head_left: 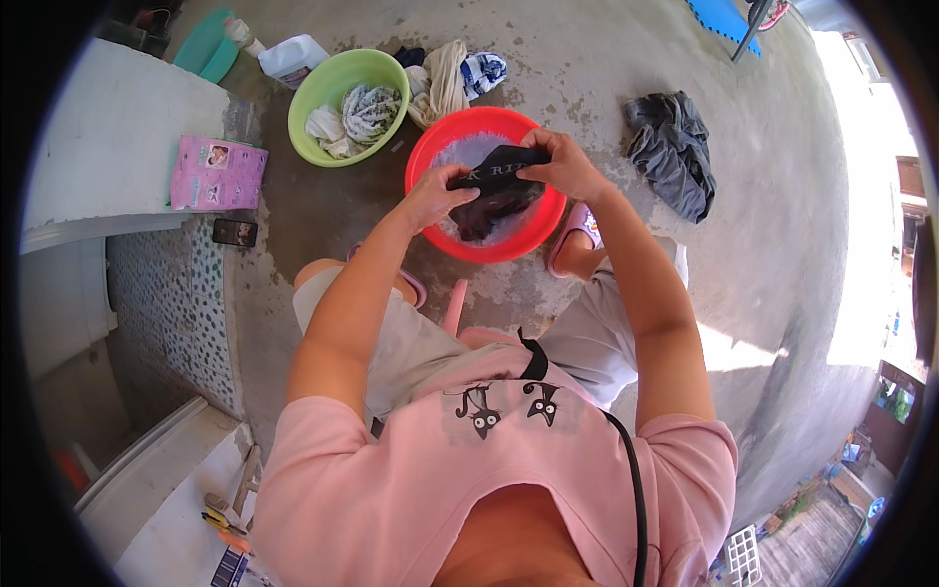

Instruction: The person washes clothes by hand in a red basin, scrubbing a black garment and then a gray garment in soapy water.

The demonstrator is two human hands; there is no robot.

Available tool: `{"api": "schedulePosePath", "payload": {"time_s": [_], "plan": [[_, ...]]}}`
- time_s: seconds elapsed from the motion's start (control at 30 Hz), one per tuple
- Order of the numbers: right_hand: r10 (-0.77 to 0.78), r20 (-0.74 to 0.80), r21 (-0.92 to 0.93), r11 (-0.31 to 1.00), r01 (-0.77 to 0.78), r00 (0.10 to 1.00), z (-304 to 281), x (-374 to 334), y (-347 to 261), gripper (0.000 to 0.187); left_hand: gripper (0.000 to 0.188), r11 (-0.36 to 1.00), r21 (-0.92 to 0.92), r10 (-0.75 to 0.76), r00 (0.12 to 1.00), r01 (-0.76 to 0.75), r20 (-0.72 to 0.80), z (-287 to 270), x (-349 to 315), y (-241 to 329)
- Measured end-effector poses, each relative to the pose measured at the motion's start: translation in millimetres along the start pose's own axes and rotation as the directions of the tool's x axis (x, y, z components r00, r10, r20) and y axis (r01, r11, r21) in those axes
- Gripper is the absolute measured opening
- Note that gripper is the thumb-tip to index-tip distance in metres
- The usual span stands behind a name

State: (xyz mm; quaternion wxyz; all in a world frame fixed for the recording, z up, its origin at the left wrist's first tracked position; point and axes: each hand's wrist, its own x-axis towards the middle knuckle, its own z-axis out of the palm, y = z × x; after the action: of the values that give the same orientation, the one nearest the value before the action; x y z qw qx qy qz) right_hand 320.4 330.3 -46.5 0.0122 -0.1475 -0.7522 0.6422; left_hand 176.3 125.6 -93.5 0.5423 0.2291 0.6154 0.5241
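Observation:
Between my two hands a pair of black underpants (pixel 501 180) is stretched out by its wide waistband, which bears pale lettering. My left hand (pixel 430 198) pinches the band's left end, and my right hand (pixel 565 168) grips its right end with thumb and fingers. The lower part of the garment hangs dark and wet-looking into a red basin (pixel 483 256). Whitish suds and water (pixel 471 149) show in the basin around it.
A green basin (pixel 300 132) with sudsy clothes (pixel 368 115) stands far left. Beyond the red basin lie piled clothes (pixel 442 80); a grey garment (pixel 673 152) lies right. A white jug (pixel 291 59), a pink package (pixel 217 174) and a phone (pixel 235 232) are left.

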Motion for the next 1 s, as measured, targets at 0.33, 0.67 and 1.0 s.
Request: {"api": "schedulePosePath", "payload": {"time_s": [0.33, 0.67, 1.0], "plan": [[-0.155, -0.101, -0.577, 0.814, 0.069, 0.983, 26, -7, 50, 0.023, 0.035, 0.7, 0.714, 0.022, 0.999, 0.001, -0.023, 24, -17, -11], [-0.306, -0.089, -0.336, 0.905, 0.261, 0.948, 39, -21, 49, 0.031, 0.042, 0.727, 0.684, 0.309, 0.919, -0.061, -0.246, 18, 13, -56], [-0.285, -0.189, -0.149, 0.954, 0.259, 0.94, 27, -11, 49, 0.033, 0.017, 0.969, 0.194, 0.179, 0.978, -0.156, -0.105, -15, 38, -41]]}}
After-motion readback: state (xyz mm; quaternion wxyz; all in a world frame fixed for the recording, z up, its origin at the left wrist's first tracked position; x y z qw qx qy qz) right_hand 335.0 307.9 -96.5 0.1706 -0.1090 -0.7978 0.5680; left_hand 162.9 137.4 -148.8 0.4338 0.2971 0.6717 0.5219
